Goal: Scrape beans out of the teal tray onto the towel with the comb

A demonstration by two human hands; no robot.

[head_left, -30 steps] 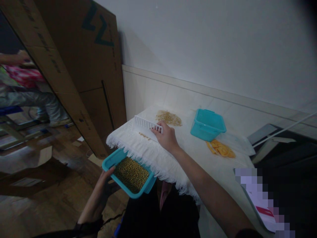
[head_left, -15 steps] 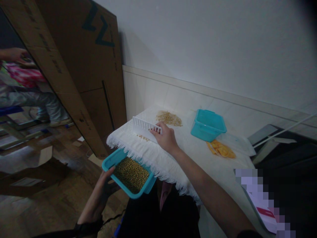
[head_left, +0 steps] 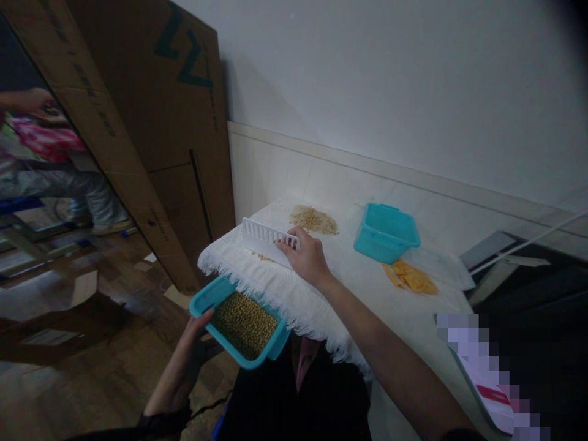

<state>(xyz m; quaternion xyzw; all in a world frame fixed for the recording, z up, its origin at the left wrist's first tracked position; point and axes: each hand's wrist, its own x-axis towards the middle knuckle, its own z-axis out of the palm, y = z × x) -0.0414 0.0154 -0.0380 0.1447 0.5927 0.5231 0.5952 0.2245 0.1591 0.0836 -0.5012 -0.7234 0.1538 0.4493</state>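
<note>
My left hand (head_left: 195, 334) grips the near left rim of a turquoise plastic container (head_left: 206, 295), thumb over the rim. Inside it lie many yellowish beans (head_left: 245, 324), and it sits just below the table's fringed front edge. On the white cloth (head_left: 294, 294), my right hand (head_left: 307, 254) is closed on a white slotted plastic divider (head_left: 264, 237), which stands on its long edge. A few loose beans (head_left: 263, 256) lie along its near side. Farther back is a spread pile of beans (head_left: 315, 219).
A second turquoise container (head_left: 386, 233) stands at the back right, near an orange cloth (head_left: 408, 277) and a clear lid (head_left: 441, 266). A tall cardboard box (head_left: 151, 122) rises at the left. Beyond it, another person (head_left: 46, 138) sits. A wall backs the table.
The divider has shifted slightly left and toward the front edge, and fewer loose beans show before it. My left hand and the container have stayed nearly still.
</note>
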